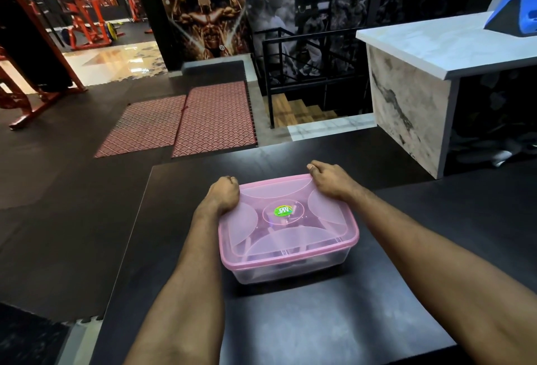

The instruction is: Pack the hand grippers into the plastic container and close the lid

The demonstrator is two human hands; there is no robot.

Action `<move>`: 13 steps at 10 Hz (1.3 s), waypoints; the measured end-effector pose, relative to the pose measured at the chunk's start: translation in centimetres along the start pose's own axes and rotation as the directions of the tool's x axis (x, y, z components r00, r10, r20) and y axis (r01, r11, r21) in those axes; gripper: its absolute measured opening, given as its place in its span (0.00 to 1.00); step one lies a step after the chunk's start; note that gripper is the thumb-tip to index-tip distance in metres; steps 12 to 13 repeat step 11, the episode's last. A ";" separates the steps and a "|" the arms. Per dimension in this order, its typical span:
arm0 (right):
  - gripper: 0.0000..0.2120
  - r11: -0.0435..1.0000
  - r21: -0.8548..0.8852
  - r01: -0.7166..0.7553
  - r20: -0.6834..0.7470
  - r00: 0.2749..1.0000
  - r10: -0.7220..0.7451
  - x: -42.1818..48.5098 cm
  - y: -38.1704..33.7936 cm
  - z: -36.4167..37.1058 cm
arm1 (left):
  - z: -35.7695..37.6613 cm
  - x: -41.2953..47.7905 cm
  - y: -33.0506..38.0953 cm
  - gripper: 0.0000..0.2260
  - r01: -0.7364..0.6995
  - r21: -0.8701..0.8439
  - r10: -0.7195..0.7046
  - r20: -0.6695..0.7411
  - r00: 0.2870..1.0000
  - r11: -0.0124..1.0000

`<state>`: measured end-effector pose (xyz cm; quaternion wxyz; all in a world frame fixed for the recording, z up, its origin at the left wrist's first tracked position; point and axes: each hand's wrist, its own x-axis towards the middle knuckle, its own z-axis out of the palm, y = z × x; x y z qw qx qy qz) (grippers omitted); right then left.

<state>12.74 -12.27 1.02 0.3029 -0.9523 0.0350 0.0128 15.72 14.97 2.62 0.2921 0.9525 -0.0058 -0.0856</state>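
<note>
One plastic container (290, 266) sits near the middle of a black tabletop (334, 329), its clear tub turned a little so the long axis runs from the person's near left to far right. A single pink translucent lid (286, 219) lies flat across the top, with a round green sticker (283, 210) at its centre. Through the clear walls there are dark shapes inside, too blurred to count or name for certain.

Two bare hands are on it. The left hand (223, 194) is curled over the lid's far left corner, fingers bent down over the rim. The right hand (329, 180) is curled over the far right corner in the same way, knuckles up, pressing on the lid edge. Both forearms reach in from the near side.

Beyond the tabletop the dark floor carries two red patterned mats (180, 120) laid side by side. Orange-red gym machines (87, 21) stand at the far left. A black railing (305, 59) guards a wooden stairwell, and a white marble counter (436, 45) stands on the right, under a wall of bodybuilding posters.
</note>
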 end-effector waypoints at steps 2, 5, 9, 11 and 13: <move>0.22 1.000 0.002 -0.013 -0.002 1.000 0.013 -0.2 -0.4 -0.2 | 0.2 -0.2 -0.2 0.18 -0.011 0.003 0.011 0.000 1.000 1.000; 0.20 1.000 -0.028 -0.014 -0.025 1.000 0.013 -0.7 -0.5 -0.1 | 0.6 -0.6 -0.1 0.20 0.034 0.053 -0.029 -0.101 0.995 0.998; 0.11 0.996 -0.007 -0.087 -0.428 0.901 0.075 -3.2 -1.9 -1.0 | -0.8 -4.8 0.6 0.10 -0.127 0.102 0.156 -0.369 0.916 0.987; 0.09 0.996 0.055 -0.075 -0.373 0.923 0.091 -2.7 -2.9 -1.8 | -3.1 -5.0 -0.3 0.07 -0.258 0.150 0.289 -0.245 0.925 0.954; 0.09 0.996 0.055 -0.075 -0.373 0.923 0.091 -2.7 -2.9 -1.8 | -3.1 -5.0 -0.3 0.07 -0.258 0.150 0.289 -0.245 0.925 0.954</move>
